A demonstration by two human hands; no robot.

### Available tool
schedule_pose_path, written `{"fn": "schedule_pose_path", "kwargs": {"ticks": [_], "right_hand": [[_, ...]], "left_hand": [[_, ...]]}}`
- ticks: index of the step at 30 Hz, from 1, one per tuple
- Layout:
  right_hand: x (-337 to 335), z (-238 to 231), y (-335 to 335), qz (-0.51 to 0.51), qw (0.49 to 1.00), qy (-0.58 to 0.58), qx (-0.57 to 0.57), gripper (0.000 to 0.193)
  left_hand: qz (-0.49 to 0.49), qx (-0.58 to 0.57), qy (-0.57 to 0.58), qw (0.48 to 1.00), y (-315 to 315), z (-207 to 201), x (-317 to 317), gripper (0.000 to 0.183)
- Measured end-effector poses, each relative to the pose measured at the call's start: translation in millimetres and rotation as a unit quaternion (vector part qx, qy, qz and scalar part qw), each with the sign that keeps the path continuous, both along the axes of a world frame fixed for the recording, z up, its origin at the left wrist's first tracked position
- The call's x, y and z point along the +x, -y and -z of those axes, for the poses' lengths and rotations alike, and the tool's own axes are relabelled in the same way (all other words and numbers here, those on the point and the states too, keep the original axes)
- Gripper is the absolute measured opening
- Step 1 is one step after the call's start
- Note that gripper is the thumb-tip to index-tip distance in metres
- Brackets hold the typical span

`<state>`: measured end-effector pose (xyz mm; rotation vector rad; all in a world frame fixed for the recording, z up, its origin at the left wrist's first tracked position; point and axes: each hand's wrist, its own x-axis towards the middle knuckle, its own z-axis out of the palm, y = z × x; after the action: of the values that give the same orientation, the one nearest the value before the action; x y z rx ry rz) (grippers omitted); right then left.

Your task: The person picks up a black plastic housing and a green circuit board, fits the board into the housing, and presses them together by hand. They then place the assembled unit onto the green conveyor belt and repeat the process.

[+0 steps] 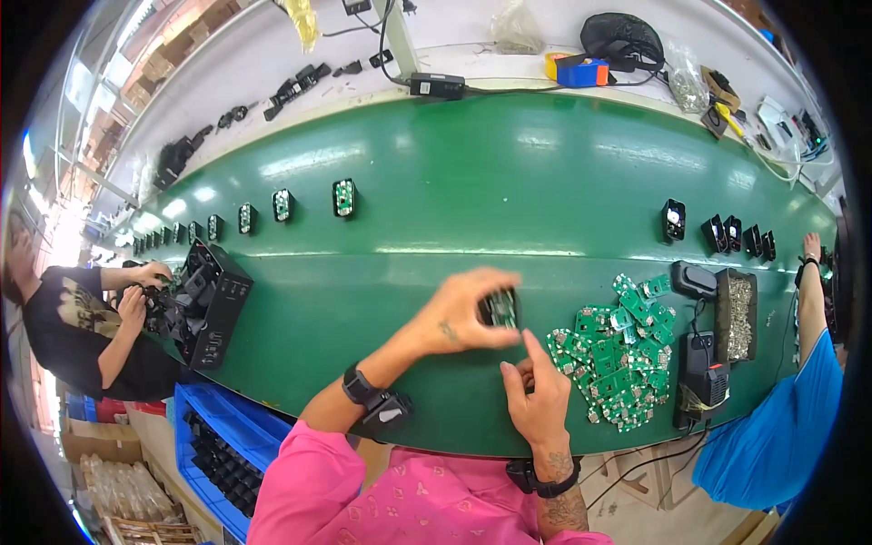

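One blue crate (238,414) of black parts (221,468). My left grip (461,313) holds a black housing (515,307), green board (502,315) inside, over the worktop (436,200); my right grip (540,392), thumb and forefinger parted, just beside it. Then loose boards (619,359), tray (723,318) of silvery bits (740,313).

Mid-frame, I have the left hand (461,313) around a black case (500,309) with green circuitry inside. Just below right, the right hand (539,398) points its index finger up near it. I see loose boards (618,359) heaped right of centre, a parts bin (721,318) farther right, and a row of cases (343,198) at upper left.
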<state>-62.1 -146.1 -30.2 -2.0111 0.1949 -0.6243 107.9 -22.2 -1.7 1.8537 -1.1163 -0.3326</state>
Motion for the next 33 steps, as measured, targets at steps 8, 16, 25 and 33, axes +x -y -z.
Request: {"fn": "schedule_pose_path", "kwargs": {"ticks": [8, 16, 25, 33], "right_hand": [[0, 2, -3, -0.027, 0.997, 0.04, -0.059, 0.02], [-4, -2, 0, -0.018, 0.998, 0.049, -0.045, 0.018], [-37, 12, -13, -0.016, 0.999, 0.034, -0.004, 0.019], [-42, 10, -13, -0.041, 0.997, 0.069, -0.016, 0.018]], "left_hand": [[-0.281, 0.029, 0.243, 0.928, -48, 4, 153, 0.084], [-0.235, 0.126, 0.223, 0.938, -49, 17, 173, 0.104], [-0.157, 0.1, 0.302, 0.935, 54, 1, 112, 0.075], [0.079, 0.021, 0.283, 0.956, 279, 8, 78, 0.094]]}}
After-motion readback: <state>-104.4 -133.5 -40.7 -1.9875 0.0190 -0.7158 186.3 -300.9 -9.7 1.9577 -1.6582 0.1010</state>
